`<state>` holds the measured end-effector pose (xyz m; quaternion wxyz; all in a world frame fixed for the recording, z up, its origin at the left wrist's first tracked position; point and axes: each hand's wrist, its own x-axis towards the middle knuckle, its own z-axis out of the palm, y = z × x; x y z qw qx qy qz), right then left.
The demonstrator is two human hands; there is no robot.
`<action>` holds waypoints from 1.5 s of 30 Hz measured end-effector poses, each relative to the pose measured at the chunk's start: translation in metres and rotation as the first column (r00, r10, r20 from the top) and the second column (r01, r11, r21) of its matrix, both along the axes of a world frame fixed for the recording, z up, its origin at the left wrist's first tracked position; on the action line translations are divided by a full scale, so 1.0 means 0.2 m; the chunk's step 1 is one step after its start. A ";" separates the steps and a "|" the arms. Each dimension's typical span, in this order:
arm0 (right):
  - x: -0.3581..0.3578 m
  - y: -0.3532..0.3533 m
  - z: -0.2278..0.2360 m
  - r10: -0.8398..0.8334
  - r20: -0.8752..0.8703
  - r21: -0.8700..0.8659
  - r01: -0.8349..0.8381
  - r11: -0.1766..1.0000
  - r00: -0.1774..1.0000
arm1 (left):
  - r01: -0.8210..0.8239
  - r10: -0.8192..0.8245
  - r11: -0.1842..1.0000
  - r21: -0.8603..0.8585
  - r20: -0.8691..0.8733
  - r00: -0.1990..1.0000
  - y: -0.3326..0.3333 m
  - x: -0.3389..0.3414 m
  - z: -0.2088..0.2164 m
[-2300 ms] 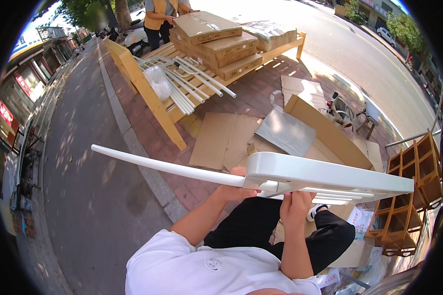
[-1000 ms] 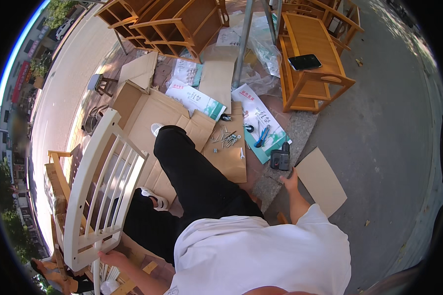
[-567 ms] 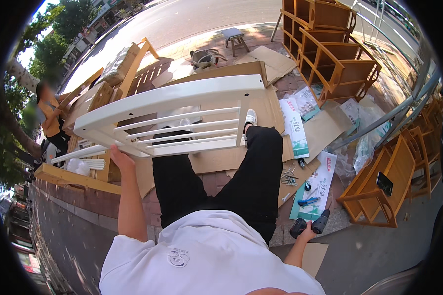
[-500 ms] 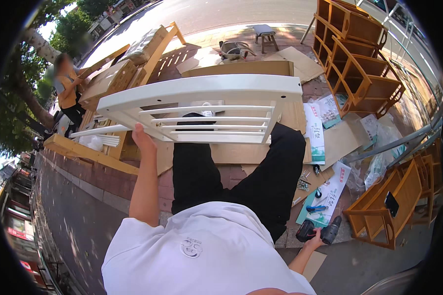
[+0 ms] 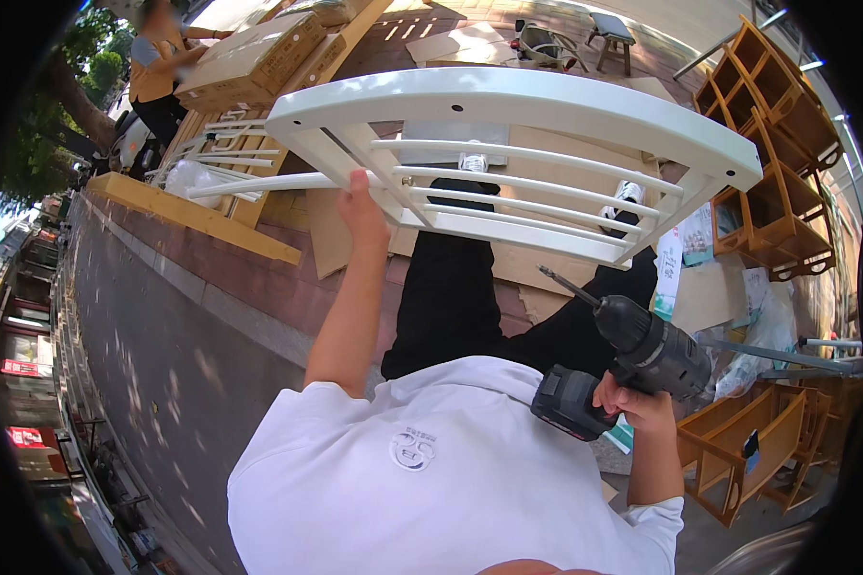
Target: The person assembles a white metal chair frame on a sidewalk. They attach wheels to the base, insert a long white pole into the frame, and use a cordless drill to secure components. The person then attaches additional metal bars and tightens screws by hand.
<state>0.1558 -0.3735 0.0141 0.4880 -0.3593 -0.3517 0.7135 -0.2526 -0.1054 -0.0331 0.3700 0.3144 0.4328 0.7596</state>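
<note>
My left hand [image 5: 362, 213] is closed at the near left corner of a white slatted frame [image 5: 508, 93], where a white rod [image 5: 259, 184] meets its side. The rod points out to the left. Tilted over my legs, the frame has several thin bars between its side rails and dark holes in its wide far rail. In my right hand [image 5: 635, 402] is a black cordless drill [image 5: 657, 347], gripped by the handle. Its long bit points up and left, with the tip just short of the frame's near edge.
Flattened cardboard [image 5: 537, 177] lies beneath the frame. Brown wooden racks [image 5: 767, 182] stand at the right, and a lower one [image 5: 743, 446] holds a phone. At the upper left a person [image 5: 153, 67] stands beside large cartons [image 5: 254, 62] and white tubes [image 5: 230, 144] on a wooden pallet.
The drill has come up from low at the right to close by the frame, held in my right hand. The view has shifted, and the frame appears more tilted. My left hand keeps its hold.
</note>
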 end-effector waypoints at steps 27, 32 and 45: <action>-0.59 0.69 0.06 0.158 -0.189 -0.367 -0.219 0.904 0.969 | -0.030 0.031 1.000 0.011 -0.111 0.993 -0.03 0.00 -0.07; -0.60 0.64 0.02 0.113 -0.217 -0.358 -0.186 0.915 0.970 | 0.010 -0.008 1.000 0.009 -0.212 0.977 -0.02 0.00 -0.07; -0.59 0.63 -0.03 0.102 -0.264 -0.361 -0.196 0.912 0.959 | 0.016 -0.009 1.000 0.025 -0.251 0.968 -0.02 0.01 -0.06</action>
